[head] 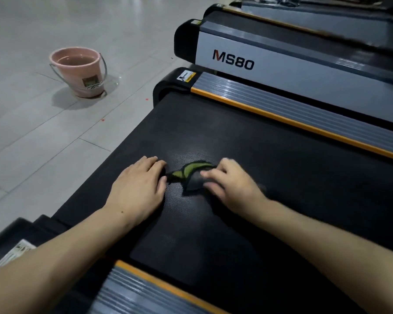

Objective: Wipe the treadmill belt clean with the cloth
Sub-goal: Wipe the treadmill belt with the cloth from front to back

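The black textured treadmill belt (247,137) fills the middle of the view. A small crumpled cloth (191,172), green and dark grey, lies on it between my hands. My left hand (138,184) rests flat on the belt, fingers straight, its fingertips touching the cloth's left end. My right hand (227,180) is blurred by motion; its curled fingers grip the cloth's right, grey part.
Grey ribbed side rails with orange trim run along the belt, one far (304,109) and one near (145,293). A second treadmill marked MS80 (234,60) stands beyond. A pink bucket (80,71) holding water sits on the tiled floor at left.
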A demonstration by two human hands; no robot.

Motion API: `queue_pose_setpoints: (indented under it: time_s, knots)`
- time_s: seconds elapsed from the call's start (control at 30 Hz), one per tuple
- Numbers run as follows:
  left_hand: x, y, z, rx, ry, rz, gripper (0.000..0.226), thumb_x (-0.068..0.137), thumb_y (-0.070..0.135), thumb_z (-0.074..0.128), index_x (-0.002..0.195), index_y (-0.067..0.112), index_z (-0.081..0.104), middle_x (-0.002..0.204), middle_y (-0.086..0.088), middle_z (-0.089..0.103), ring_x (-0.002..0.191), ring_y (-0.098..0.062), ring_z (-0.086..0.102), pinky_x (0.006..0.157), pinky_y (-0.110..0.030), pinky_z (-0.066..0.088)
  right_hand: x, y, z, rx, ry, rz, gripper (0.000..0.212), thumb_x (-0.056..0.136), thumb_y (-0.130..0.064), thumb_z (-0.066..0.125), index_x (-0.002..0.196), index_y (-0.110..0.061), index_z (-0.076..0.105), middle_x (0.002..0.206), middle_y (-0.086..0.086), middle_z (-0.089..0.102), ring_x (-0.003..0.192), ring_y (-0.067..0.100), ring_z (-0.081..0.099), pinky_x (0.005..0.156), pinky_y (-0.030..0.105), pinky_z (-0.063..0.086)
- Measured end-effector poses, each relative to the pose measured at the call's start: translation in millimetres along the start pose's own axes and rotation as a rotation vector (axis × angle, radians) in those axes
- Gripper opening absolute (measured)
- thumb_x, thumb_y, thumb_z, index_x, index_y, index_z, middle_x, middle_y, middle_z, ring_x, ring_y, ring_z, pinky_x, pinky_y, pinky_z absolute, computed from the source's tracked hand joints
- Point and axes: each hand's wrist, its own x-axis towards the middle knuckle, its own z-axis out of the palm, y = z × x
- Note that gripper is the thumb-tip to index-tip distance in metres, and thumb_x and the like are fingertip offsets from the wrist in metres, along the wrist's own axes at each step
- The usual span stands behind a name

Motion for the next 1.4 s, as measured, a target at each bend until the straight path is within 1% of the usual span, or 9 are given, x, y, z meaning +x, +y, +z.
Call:
queue_pose_setpoints:
  time_s: [0.2, 0.4, 0.53, 0.73, 0.93, 1.03, 1.1, 1.27, 1.4]
  knots:
    - [-0.7, -13.8, -3.6, 0.014, -0.008, -0.016, 0.048, 0.102, 0.042, 0.033, 0.145, 0.025, 0.044, 0.153, 0.006, 0.044, 0.149, -0.021, 0.03, 0.119, -0.042, 0.03, 84.2, 64.4, 18.7, -0.216, 0.151, 0.534, 0.026, 0.094, -0.036, 0.058, 0.108, -0.017, 0.067, 0.105, 0.013, 0.05, 0.102, 0.035, 0.049, 0.086, 0.044, 0.05]
    - [14.5, -21.1, -12.7, -0.041, 0.051, -0.047, 0.047, 0.102, 0.039, 0.035, 0.143, 0.021, 0.048, 0.149, 0.001, 0.049, 0.144, -0.023, 0.039, 0.115, -0.04, 0.036, 14.2, -52.4, 23.1, 0.048, 0.065, 0.073, 0.022, 0.087, -0.032, 0.066, 0.104, -0.018, 0.072, 0.089, 0.006, 0.05, 0.081, 0.025, 0.049, 0.073, 0.031, 0.043]
    - [9.8, -19.7, -12.8, -0.013, 0.004, -0.037, 0.049, 0.102, 0.04, 0.036, 0.147, 0.023, 0.044, 0.154, 0.0, 0.043, 0.148, -0.023, 0.033, 0.117, -0.039, 0.033, 31.9, -23.6, 20.0, 0.032, -0.049, -0.126, 0.028, 0.092, -0.038, 0.061, 0.11, -0.019, 0.071, 0.091, 0.006, 0.052, 0.084, 0.026, 0.052, 0.073, 0.034, 0.048]
    - [2.2, -32.0, -16.9, 0.041, -0.02, -0.053, 0.048, 0.103, 0.04, 0.034, 0.146, 0.022, 0.044, 0.154, 0.002, 0.043, 0.146, -0.021, 0.033, 0.116, -0.038, 0.032, 114.7, 46.2, 34.5, -0.177, 0.154, 0.493, 0.025, 0.093, -0.032, 0.06, 0.111, -0.015, 0.068, 0.104, 0.014, 0.05, 0.102, 0.036, 0.05, 0.087, 0.041, 0.048]
    - [15.5, -47.4, -18.5, -0.007, 0.007, -0.176, 0.042, 0.102, 0.04, 0.035, 0.137, 0.021, 0.049, 0.147, -0.003, 0.044, 0.137, -0.025, 0.041, 0.109, -0.043, 0.037, 38.3, -72.9, 41.1, 0.075, 0.057, 0.028, 0.021, 0.087, -0.03, 0.067, 0.103, -0.017, 0.072, 0.089, 0.009, 0.051, 0.08, 0.027, 0.049, 0.075, 0.033, 0.042]
    - [19.3, -45.8, -19.9, -0.041, 0.026, -0.203, 0.041, 0.102, 0.039, 0.034, 0.135, 0.021, 0.05, 0.142, -0.002, 0.049, 0.133, -0.025, 0.045, 0.104, -0.043, 0.04, 39.7, -68.5, 40.4, 0.132, -0.032, -0.12, 0.025, 0.088, -0.033, 0.065, 0.105, -0.016, 0.072, 0.089, 0.009, 0.053, 0.081, 0.028, 0.05, 0.074, 0.033, 0.044]
    - [18.4, -45.9, -21.7, -0.039, 0.02, -0.189, 0.043, 0.103, 0.04, 0.034, 0.139, 0.022, 0.048, 0.143, -0.001, 0.049, 0.134, -0.023, 0.044, 0.104, -0.043, 0.041, 78.4, -33.1, 46.3, 0.018, 0.024, -0.095, 0.027, 0.089, -0.036, 0.061, 0.105, -0.018, 0.073, 0.092, 0.011, 0.054, 0.085, 0.031, 0.052, 0.077, 0.037, 0.047]
    - [12.1, -52.9, -27.4, -0.04, 0.007, -0.184, 0.045, 0.104, 0.041, 0.03, 0.144, 0.023, 0.043, 0.149, 0.002, 0.044, 0.136, -0.022, 0.042, 0.105, -0.042, 0.04, 151.2, 21.4, 58.7, -0.125, 0.157, 0.421, 0.024, 0.095, -0.032, 0.058, 0.108, -0.016, 0.071, 0.105, 0.012, 0.049, 0.104, 0.035, 0.048, 0.09, 0.037, 0.046]
    - [22.1, -58.5, -29.0, -0.103, 0.009, -0.244, 0.043, 0.105, 0.042, 0.026, 0.138, 0.024, 0.046, 0.147, 0.0, 0.047, 0.133, -0.026, 0.045, 0.102, -0.044, 0.04, 110.2, -46.9, 62.4, -0.001, 0.14, 0.183, 0.019, 0.089, -0.029, 0.066, 0.104, -0.019, 0.074, 0.095, 0.01, 0.05, 0.089, 0.029, 0.048, 0.079, 0.035, 0.045]
